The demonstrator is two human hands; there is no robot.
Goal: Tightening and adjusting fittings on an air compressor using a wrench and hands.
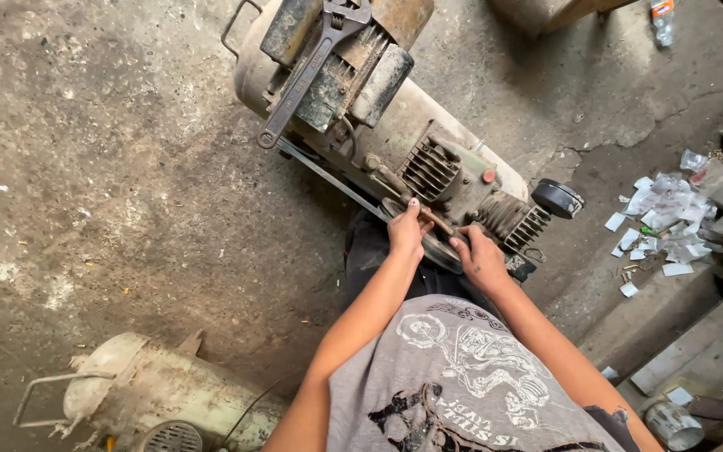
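1. My left hand (406,232) is closed around the near end of a slim brownish handle (435,221), some hand tool whose working tip I cannot make out; it lies against the pump head of the old air compressor (395,125) in front of me.
2. My right hand (480,261) rests just right of it, fingers curled down on the edge of the flywheel (441,251). I cannot tell whether it pinches anything or only steadies the wheel.
3. The compressor lies on the concrete floor (110,167), its tank running from far left to near right, with the finned cylinders (430,167) near my hands and a black wheel (557,198) at the right.
4. A large adjustable wrench (307,75) lies untouched on the motor at the far end, well apart from both hands.
5. The drive belt (328,176) is on, running from motor to flywheel, and the pump looks assembled, so I judge the job to be at an early stage.
6. A second tank (152,393) sits near left; torn paper scraps (658,222) litter the right.
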